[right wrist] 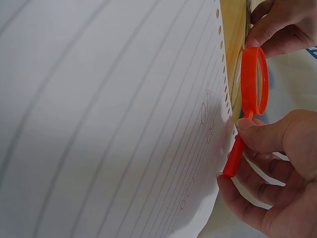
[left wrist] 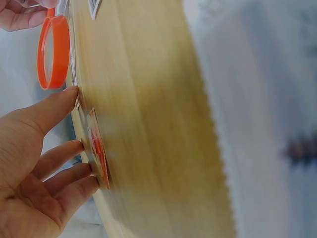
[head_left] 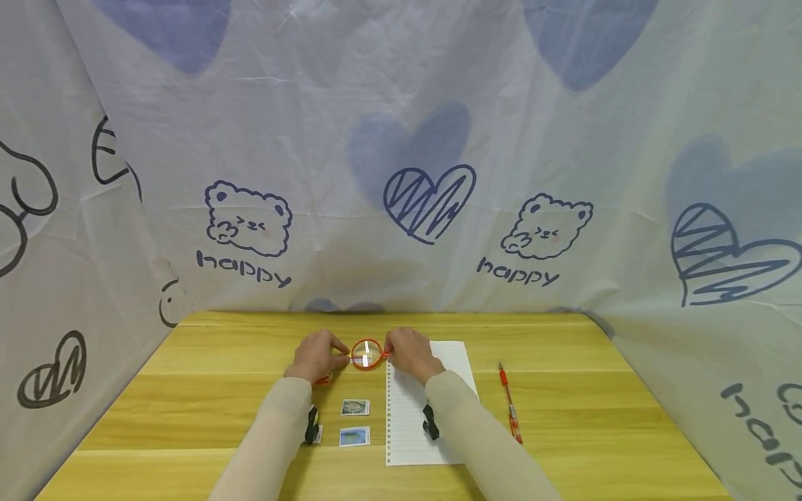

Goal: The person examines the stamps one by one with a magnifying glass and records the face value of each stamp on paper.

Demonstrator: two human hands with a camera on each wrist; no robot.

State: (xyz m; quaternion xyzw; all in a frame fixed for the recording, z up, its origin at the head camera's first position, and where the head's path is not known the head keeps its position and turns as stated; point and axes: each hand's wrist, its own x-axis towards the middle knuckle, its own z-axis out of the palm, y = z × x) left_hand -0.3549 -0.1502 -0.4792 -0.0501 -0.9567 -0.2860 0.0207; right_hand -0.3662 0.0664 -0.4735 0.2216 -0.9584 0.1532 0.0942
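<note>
My right hand [head_left: 410, 351] grips the handle of a red magnifying glass [head_left: 366, 354], thumb on top and fingers below, as the right wrist view shows. Its round lens is over a stamp-like piece of paper, mostly hidden behind the lens. At the lens's left side my left hand [head_left: 316, 356] reaches in, a fingertip touching the table-level edge of that piece. Beneath the left hand's other fingers lies a red-patterned stamp [left wrist: 98, 148], partly covered in the head view. The lined sheet [right wrist: 124, 124] with red handwriting lies under my right wrist.
Two stamps, a greenish one [head_left: 355, 408] and a blue one [head_left: 354, 436], lie left of the sheet. Another stamp [head_left: 318, 435] is partly hidden by the left wrist's black strap. A red pen [head_left: 510, 403] lies right of the sheet. Printed cloth [head_left: 338, 264] surrounds the wooden table.
</note>
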